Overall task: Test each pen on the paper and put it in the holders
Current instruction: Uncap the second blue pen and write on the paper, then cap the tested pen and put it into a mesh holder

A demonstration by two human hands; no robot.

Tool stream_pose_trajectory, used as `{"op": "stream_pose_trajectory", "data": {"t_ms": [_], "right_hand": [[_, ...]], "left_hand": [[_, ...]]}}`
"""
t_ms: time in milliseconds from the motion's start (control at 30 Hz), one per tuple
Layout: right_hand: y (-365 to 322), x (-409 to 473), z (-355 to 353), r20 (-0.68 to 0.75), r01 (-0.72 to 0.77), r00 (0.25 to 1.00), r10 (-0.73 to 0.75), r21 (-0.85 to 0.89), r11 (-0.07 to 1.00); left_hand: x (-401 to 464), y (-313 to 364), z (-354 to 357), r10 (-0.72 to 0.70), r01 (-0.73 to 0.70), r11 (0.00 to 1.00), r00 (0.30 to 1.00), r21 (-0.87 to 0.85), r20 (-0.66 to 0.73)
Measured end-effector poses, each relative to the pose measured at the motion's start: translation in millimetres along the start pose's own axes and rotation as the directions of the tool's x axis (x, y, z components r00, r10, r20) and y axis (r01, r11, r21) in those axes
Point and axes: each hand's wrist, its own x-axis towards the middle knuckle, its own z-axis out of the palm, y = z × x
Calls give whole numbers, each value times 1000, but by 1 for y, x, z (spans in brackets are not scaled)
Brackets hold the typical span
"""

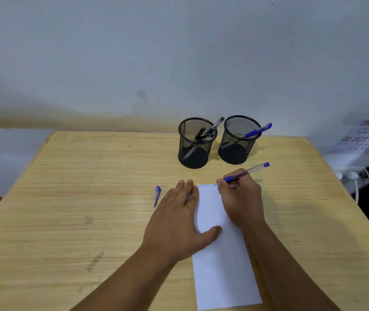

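Observation:
My right hand [240, 198] grips a blue pen [249, 170], its tip on the top edge of the white paper [222, 265], beside small blue writing. My left hand [179, 221] lies flat with straight fingers, pressing the paper's left edge; a dark pen-like thing shows between its fingers. A blue pen cap [156, 195] lies on the table left of that hand. Two black mesh holders stand behind: the left holder [196, 143] has black pens in it, the right holder [238, 140] has a blue pen [257, 130].
The wooden table [78, 187] stands against a pale wall. Small scribbles mark the wood at the left. Off the table's right edge are a handwritten paper sign [367, 136] and a white power strip with plugs [349, 175].

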Motion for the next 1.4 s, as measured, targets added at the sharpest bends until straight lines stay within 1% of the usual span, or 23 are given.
{"op": "stream_pose_trajectory", "data": {"t_ms": [133,267,367,633,767,833,933,1000,1067,1167,1267,1400], "right_hand": [[-2,-2,0,19,29,999,-29,-8,1000],[-1,-1,-1,8,30,1000,-30,24,999],[1,-1,1,15,58,998,-58,8,998],[1,-1,0,23,55,998,-55,14,998],[4,1,-3,-3,-57,998,58,115,992],[5,0,-6,-7,-91,996,94,181,979],[3,-3,-13,9,-137,990,142,312,940],[1,-4,-16,18,-166,985,171,368,915],[-3,-7,-20,26,-175,983,180,413,894],[-10,-16,-25,16,-145,988,156,467,873],[-17,-27,-33,22,-124,991,131,504,855],[-19,-37,-41,55,-136,990,127,566,813]], "left_hand": [[-1,0,0,1,-1,1000,1000,-6,-5],[0,-1,0,6,-6,1000,1000,-8,-3],[0,-1,1,4,-5,1000,1000,-7,-9],[0,-1,0,-11,11,1000,1000,-10,6],[0,1,-1,-35,35,999,999,-2,22],[0,1,-1,-50,50,999,998,-4,34],[1,3,-3,-76,77,997,995,-14,65],[3,4,-3,-93,95,996,991,-7,91],[6,5,-4,-114,117,993,987,-21,114],[7,6,-8,-131,141,988,983,-71,128],[8,3,-11,-157,170,965,984,-200,78],[14,-8,-32,-105,83,974,990,-210,-97]]}}
